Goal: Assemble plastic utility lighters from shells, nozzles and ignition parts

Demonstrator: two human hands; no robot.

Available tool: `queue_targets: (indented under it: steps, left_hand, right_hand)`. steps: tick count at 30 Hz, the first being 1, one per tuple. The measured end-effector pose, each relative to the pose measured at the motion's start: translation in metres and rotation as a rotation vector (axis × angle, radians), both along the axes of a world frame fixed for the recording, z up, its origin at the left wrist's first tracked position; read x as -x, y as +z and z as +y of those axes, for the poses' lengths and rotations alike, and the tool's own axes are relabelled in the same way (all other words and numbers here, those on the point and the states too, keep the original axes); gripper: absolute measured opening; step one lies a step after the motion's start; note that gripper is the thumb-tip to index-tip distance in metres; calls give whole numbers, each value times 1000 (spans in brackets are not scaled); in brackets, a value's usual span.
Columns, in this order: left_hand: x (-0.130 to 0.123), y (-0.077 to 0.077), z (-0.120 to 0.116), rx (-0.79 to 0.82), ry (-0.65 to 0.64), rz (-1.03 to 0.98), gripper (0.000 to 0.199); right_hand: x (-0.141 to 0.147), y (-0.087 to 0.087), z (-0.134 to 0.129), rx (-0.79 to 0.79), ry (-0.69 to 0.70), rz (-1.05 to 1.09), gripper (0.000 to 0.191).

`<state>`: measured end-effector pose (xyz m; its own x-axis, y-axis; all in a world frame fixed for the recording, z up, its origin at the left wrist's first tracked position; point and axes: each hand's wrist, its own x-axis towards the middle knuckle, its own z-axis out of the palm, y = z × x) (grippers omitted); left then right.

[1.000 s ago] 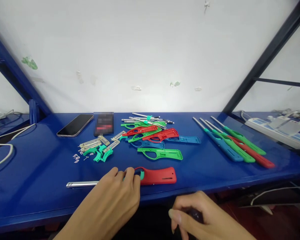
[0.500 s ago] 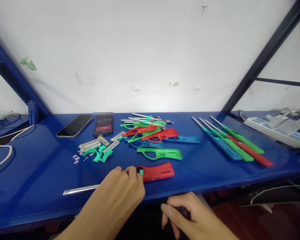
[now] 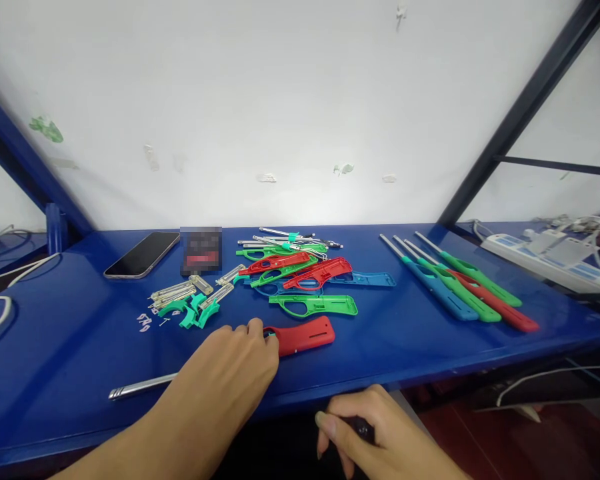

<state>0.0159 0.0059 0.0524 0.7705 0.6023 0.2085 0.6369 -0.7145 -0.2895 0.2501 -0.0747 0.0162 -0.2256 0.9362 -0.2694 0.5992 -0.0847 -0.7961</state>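
Observation:
Near the front edge of the table, my left hand [image 3: 235,363] is closed over the middle of a red long-necked lighter [image 3: 307,335]. The lighter lies flat, its metal tube [image 3: 143,385] pointing left and its handle to the right; my fingers hide its trigger area. In front of the table edge, my right hand [image 3: 380,437] curls around a smooth black object [image 3: 363,427], mostly hidden in the palm, its kind unclear. Beyond the red lighter lies an open green handle half [image 3: 315,305]. Teal triggers [image 3: 193,312] and clear fuel tanks [image 3: 175,293] lie to the left.
Red, green and blue handle halves [image 3: 325,272] and metal tubes with wires [image 3: 290,237] are heaped at the back. Several whole lighters [image 3: 445,287] lie side by side at right. A phone [image 3: 143,255], a blurred dark box [image 3: 201,250] and a power strip [image 3: 545,257] are also there.
My left hand and the red lighter have shifted slightly left, and the lighter has turned a little, its tube tip nearer the front. The right hand keeps its curl around the black object.

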Motion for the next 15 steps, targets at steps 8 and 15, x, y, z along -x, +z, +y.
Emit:
queue_targets:
  steps: [8, 15]
  left_hand:
    - [10, -16, -11, 94, -82, 113, 42]
    - [2, -14, -10, 148, -128, 151, 41]
  right_hand:
    - [1, -1, 1, -11, 3, -2, 50]
    - [2, 8, -3, -81, -43, 72, 55]
